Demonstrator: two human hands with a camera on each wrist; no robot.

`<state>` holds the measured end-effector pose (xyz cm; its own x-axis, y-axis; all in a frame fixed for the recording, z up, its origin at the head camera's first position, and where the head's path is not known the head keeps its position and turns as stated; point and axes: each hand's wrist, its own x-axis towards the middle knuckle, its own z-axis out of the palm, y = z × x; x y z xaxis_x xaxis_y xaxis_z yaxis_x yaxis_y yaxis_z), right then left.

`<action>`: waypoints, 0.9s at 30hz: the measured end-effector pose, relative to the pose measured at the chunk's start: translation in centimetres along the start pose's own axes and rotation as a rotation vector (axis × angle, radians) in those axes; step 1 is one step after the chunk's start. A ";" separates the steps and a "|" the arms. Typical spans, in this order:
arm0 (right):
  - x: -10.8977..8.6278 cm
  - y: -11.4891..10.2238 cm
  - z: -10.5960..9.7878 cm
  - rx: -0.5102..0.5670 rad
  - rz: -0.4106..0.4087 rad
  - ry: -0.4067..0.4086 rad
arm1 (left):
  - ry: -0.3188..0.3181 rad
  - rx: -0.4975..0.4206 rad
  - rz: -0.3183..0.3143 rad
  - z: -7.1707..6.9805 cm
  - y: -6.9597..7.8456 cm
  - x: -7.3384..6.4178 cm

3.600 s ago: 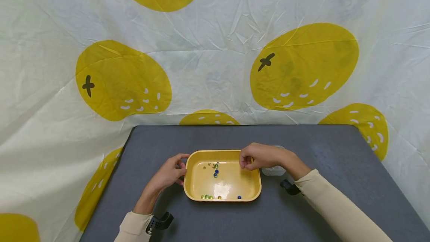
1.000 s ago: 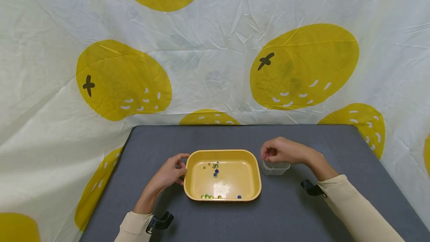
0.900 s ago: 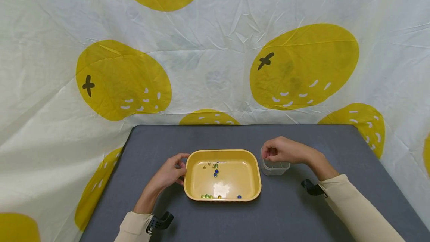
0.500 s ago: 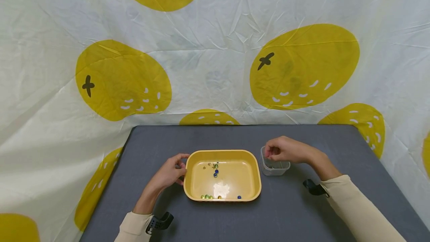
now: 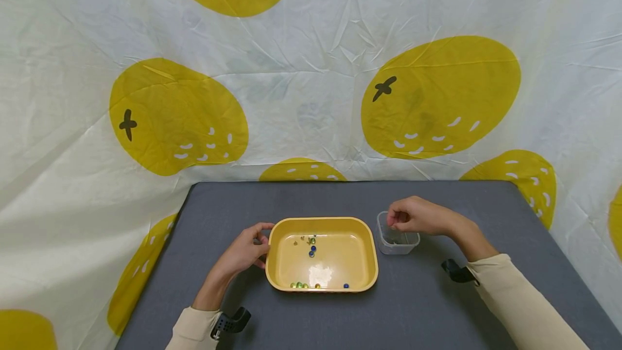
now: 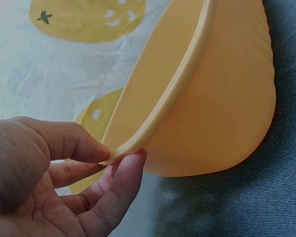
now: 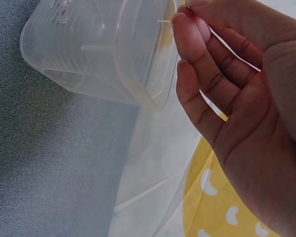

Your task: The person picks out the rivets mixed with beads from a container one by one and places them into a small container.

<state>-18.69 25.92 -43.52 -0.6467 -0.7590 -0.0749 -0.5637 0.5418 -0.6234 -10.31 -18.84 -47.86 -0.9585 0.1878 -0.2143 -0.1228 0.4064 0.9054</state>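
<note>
In the head view, my left hand (image 5: 248, 247) grips the left rim of a yellow tray (image 5: 352, 253). The left wrist view has its thumb and fingers pinching the tray's rim (image 6: 160, 116). Blue marbles (image 5: 313, 248) and tiny gold-green bits (image 5: 303, 238) lie toward the tray's back. Yellow-green marbles (image 5: 299, 285) and a blue one (image 5: 346, 286) sit along its front wall. Over a clear plastic tub (image 5: 398, 249), my right hand (image 5: 418, 216) has thumb and fingertips drawn together. A thin pale sliver (image 7: 164, 21) shows beside those fingertips; I cannot tell whether they hold it.
Tray and tub stand side by side on a dark grey cloth-covered table (image 5: 340, 317). Behind the table hangs a white curtain (image 5: 301, 107) with yellow fruit prints. Each wrist wears a black band (image 5: 233, 322).
My right hand moved from over the tray's right end to above the tub, then drifted slightly right and back, uncovering more of the tub. The left hand, tray and marbles stayed put.
</note>
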 end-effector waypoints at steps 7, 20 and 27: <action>-0.2 0.1 -0.1 0.001 0.018 0.005 | -0.001 0.004 0.000 0.1 -0.1 -0.1; -0.3 -0.1 -0.7 -0.004 0.008 0.003 | -0.003 0.007 -0.006 0.1 0.1 -0.1; -0.3 0.0 -0.7 -0.018 0.011 0.006 | -0.003 0.009 -0.004 0.0 0.1 -0.1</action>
<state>-18.89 26.37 -42.96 -0.6562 -0.7507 -0.0771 -0.5653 0.5567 -0.6087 -10.17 -18.79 -47.74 -0.9574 0.1885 -0.2189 -0.1244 0.4149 0.9013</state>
